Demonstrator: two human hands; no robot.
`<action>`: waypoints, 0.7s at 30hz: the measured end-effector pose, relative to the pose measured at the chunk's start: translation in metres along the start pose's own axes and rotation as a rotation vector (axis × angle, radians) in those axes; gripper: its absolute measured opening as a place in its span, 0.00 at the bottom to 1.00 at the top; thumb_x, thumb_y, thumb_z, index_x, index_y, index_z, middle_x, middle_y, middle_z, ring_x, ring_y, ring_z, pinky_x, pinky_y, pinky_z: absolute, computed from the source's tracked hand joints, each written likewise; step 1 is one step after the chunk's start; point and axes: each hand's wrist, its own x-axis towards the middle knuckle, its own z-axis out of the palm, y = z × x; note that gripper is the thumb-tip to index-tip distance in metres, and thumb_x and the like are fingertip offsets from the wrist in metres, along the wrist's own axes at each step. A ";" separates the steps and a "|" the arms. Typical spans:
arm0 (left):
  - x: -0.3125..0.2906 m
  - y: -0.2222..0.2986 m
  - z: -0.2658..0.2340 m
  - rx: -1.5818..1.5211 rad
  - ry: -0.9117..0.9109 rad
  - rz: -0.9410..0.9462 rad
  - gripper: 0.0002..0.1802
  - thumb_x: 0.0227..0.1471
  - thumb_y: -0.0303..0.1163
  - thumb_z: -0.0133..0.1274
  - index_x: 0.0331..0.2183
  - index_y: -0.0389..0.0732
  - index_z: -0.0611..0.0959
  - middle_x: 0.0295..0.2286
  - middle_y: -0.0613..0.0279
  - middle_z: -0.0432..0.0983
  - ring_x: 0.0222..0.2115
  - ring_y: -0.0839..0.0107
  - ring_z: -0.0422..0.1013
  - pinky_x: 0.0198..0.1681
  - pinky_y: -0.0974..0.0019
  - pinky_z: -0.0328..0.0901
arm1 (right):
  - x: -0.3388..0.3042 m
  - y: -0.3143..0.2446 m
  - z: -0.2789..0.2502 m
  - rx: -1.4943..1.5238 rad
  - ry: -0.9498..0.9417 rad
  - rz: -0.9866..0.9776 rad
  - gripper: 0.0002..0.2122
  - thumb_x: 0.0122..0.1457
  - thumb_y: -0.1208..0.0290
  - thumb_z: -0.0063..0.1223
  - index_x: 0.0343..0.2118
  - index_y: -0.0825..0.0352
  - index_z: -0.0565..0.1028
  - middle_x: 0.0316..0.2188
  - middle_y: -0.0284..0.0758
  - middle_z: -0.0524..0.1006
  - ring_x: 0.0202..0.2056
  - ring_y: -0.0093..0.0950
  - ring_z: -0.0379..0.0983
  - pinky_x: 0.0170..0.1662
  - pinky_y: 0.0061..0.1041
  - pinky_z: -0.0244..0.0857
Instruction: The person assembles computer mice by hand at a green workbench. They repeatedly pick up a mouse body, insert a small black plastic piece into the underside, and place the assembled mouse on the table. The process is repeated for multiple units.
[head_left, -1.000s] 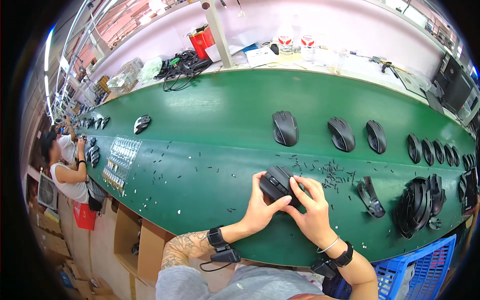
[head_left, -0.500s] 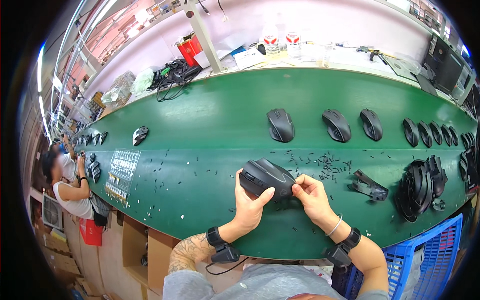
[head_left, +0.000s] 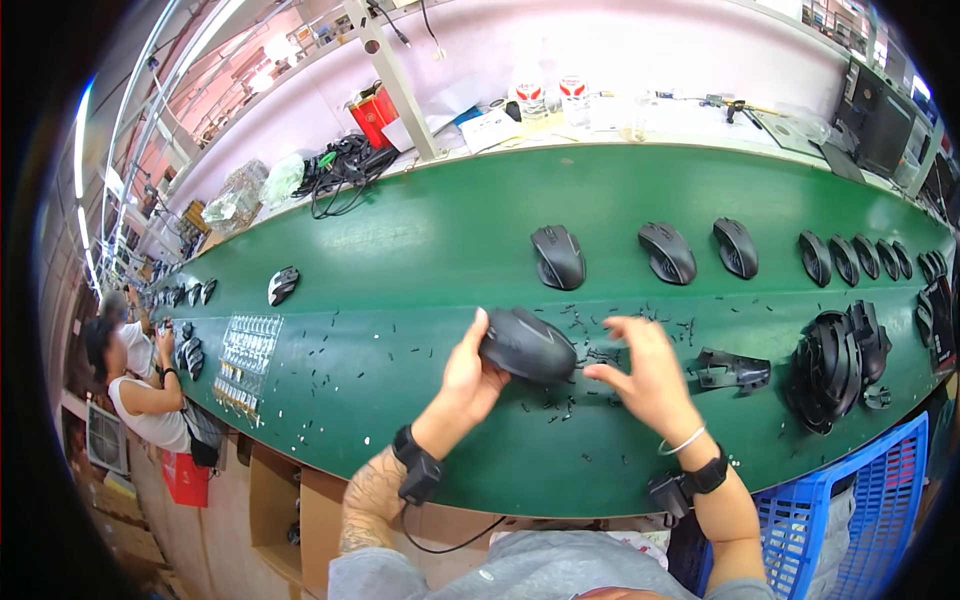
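Observation:
My left hand (head_left: 470, 375) grips a black computer mouse (head_left: 530, 345) from its left side, holding it just above the green conveyor belt (head_left: 400, 270). My right hand (head_left: 645, 375) hovers to the right of the mouse, fingers spread, over a scatter of small black screws (head_left: 590, 355). It holds nothing that I can see; its fingers are blurred. Both wrists wear black bands, and a cable runs from the left one.
Three finished black mice (head_left: 558, 256) (head_left: 668, 252) (head_left: 735, 247) lie on the belt behind. Mouse shells (head_left: 835, 355) and a bare base part (head_left: 735, 370) sit at right, a blue crate (head_left: 850, 510) below. A clear parts tray (head_left: 245, 355) lies left; a seated person (head_left: 140, 390) works farther left.
My right hand has let go of the mouse and moved right over the screws. My left hand now holds the mouse alone, turned top side up.

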 end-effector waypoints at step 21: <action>0.084 0.013 0.059 1.294 -0.424 1.210 0.25 0.38 0.30 0.58 0.42 0.37 0.71 0.47 0.50 0.64 0.51 0.53 0.59 0.55 0.56 0.55 | 0.002 0.036 -0.065 -0.065 -0.003 0.115 0.15 0.45 0.85 0.50 0.39 0.70 0.69 0.31 0.46 0.75 0.35 0.43 0.72 0.39 0.35 0.66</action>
